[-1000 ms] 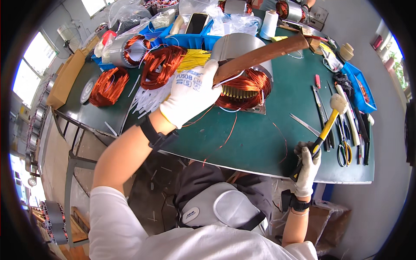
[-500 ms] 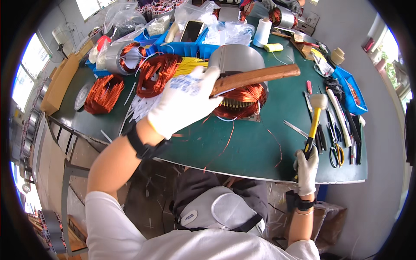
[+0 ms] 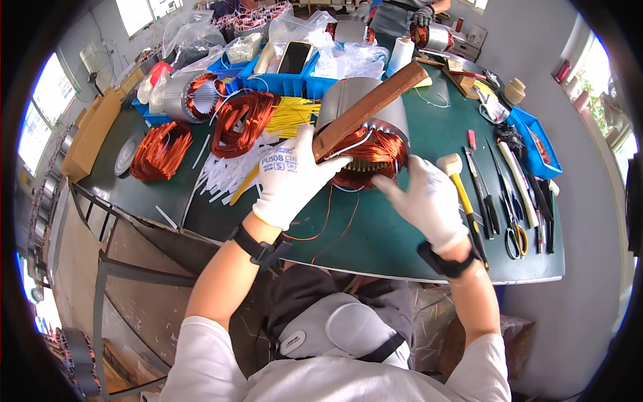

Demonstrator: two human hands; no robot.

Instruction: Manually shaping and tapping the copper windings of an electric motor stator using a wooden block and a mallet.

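On the table in front of me lies a grey motor stator (image 3: 343, 100), its near end full of copper windings (image 3: 383, 149). My left hand (image 3: 287, 177), in a white glove, is closed round the lower end of a flat wooden bar (image 3: 368, 110). The bar slants up to the right across the stator, and that hand's fingertips reach its near opening. My right hand (image 3: 432, 204), also gloved and slightly blurred, is empty with thumb and fingers apart beside the windings' right edge. To its right rests a mallet (image 3: 465, 201) with a pale head and yellow-black handle.
Copper coils (image 3: 161, 153), yellow strips (image 3: 295, 114) and white strips (image 3: 228, 167) lie to the left. Blue bins (image 3: 281, 84) with a phone (image 3: 295, 57) stand behind. Scissors (image 3: 516, 240) and other tools lie right. A co-worker's gloved hand (image 3: 423, 16) touches another stator at the back.
My right hand has let go of the mallet, now lying on the table, and moved left to the stator. The wooden bar in my left hand has tilted more steeply.
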